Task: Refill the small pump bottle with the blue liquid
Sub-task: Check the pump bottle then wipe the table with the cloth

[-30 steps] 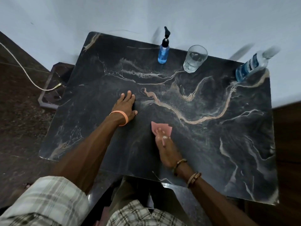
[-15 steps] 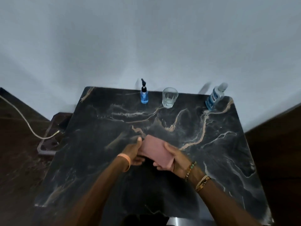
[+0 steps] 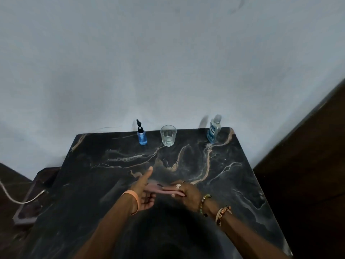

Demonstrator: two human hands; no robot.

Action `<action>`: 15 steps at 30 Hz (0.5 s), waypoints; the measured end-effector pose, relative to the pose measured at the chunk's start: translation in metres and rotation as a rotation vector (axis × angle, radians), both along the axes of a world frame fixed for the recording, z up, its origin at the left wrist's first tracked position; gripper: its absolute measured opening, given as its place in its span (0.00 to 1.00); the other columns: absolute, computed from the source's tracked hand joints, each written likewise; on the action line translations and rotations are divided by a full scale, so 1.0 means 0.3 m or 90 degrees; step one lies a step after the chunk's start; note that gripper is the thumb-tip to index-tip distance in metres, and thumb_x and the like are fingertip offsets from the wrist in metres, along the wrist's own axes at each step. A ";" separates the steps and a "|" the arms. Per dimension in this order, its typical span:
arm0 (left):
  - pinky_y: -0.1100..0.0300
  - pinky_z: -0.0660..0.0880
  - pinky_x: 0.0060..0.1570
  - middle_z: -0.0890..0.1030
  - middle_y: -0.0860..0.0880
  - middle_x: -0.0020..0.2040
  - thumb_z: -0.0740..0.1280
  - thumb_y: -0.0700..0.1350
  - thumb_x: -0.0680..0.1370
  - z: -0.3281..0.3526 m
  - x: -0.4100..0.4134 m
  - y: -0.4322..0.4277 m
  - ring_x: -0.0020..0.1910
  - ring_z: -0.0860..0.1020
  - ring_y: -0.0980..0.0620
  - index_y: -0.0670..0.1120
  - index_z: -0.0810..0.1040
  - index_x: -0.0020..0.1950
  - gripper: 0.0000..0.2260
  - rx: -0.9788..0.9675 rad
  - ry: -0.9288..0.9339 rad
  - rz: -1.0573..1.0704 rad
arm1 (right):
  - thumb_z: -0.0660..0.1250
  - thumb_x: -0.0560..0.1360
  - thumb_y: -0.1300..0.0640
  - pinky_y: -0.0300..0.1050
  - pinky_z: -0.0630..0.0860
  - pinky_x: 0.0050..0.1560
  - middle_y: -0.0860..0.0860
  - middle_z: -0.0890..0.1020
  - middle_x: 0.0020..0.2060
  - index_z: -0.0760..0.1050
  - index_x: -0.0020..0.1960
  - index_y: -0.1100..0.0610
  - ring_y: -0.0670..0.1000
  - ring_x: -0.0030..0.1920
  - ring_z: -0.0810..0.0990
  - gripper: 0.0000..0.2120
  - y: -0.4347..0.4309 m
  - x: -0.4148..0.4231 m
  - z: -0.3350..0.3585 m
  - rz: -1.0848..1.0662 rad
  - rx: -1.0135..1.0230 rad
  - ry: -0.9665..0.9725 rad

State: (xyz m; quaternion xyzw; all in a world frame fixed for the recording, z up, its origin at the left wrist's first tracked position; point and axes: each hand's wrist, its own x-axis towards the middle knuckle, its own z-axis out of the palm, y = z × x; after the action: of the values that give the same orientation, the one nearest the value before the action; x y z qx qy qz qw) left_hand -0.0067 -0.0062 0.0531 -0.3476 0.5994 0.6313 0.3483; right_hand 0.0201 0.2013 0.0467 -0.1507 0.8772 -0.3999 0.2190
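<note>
One small pump bottle (image 3: 141,135) stands upright at the back of the dark table (image 3: 242,184), a bit left of the middle of the frame, with its black pump on and blue inside. Just to its right is a clear glass (image 3: 168,135). Further right, near the table's back corner, is the big bottle (image 3: 213,130) of blue liquid. All three sit close to the wall, well apart from the hands. The small bottle looks thin at the top, so I think the pour could miss and run over the table. It is also tall and light, so a bump while reaching could tip it or knock the glass beside it. Down in the lower middle of the frame, both hands meet on a flat pink cloth (image 3: 160,189). The right hand (image 3: 188,193) lies on top with fingers bent over its edge, holding it. The left hand (image 3: 144,193) is under the other end, thumb sticking straight out, other fingers loosely bent. I cannot tell if it grips the cloth or just props it up.
</note>
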 end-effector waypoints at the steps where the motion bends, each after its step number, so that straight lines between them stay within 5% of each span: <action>1: 0.58 0.77 0.31 0.80 0.40 0.41 0.72 0.65 0.68 0.004 -0.003 0.005 0.34 0.77 0.47 0.38 0.82 0.52 0.31 0.004 0.008 -0.003 | 0.65 0.78 0.63 0.33 0.69 0.62 0.51 0.74 0.66 0.74 0.69 0.47 0.49 0.63 0.73 0.21 0.005 0.004 -0.002 0.017 0.045 0.017; 5: 0.58 0.78 0.27 0.79 0.40 0.42 0.69 0.38 0.77 0.018 -0.029 0.014 0.37 0.77 0.47 0.39 0.75 0.55 0.09 0.000 0.080 -0.023 | 0.69 0.76 0.60 0.42 0.73 0.60 0.57 0.72 0.67 0.67 0.73 0.57 0.56 0.64 0.74 0.27 -0.021 0.017 0.029 -0.117 -0.009 -0.070; 9: 0.59 0.79 0.29 0.80 0.44 0.40 0.68 0.37 0.77 0.045 -0.065 -0.026 0.38 0.78 0.48 0.42 0.77 0.55 0.07 0.059 0.138 -0.049 | 0.77 0.70 0.60 0.30 0.74 0.50 0.51 0.76 0.60 0.67 0.72 0.55 0.46 0.57 0.76 0.34 -0.054 0.023 0.072 -0.359 -0.137 -0.053; 11: 0.59 0.79 0.31 0.81 0.45 0.41 0.69 0.38 0.77 0.061 -0.079 -0.047 0.38 0.79 0.49 0.44 0.78 0.54 0.07 0.092 0.163 -0.058 | 0.77 0.67 0.68 0.37 0.79 0.52 0.51 0.74 0.59 0.65 0.72 0.57 0.47 0.57 0.76 0.37 -0.066 0.031 0.087 -0.431 -0.225 -0.100; 13: 0.59 0.80 0.32 0.82 0.45 0.42 0.69 0.38 0.77 0.073 -0.088 -0.061 0.39 0.80 0.49 0.45 0.78 0.55 0.08 0.109 0.184 -0.078 | 0.71 0.70 0.74 0.49 0.83 0.47 0.54 0.75 0.55 0.69 0.68 0.60 0.52 0.53 0.79 0.30 -0.084 0.045 0.116 -0.511 -0.351 -0.168; 15: 0.58 0.80 0.33 0.83 0.45 0.43 0.69 0.39 0.77 0.087 -0.099 -0.063 0.40 0.81 0.48 0.45 0.78 0.56 0.09 0.125 0.202 -0.101 | 0.63 0.74 0.76 0.49 0.83 0.42 0.58 0.78 0.53 0.72 0.63 0.61 0.55 0.50 0.81 0.21 -0.102 0.049 0.153 -0.610 -0.449 -0.205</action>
State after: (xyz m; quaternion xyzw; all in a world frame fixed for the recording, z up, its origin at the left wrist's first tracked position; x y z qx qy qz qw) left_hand -0.0363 -0.0251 0.0792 -0.1600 0.6076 0.7043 0.3304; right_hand 0.0348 0.1707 0.0926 0.2590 0.6184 -0.7374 0.0821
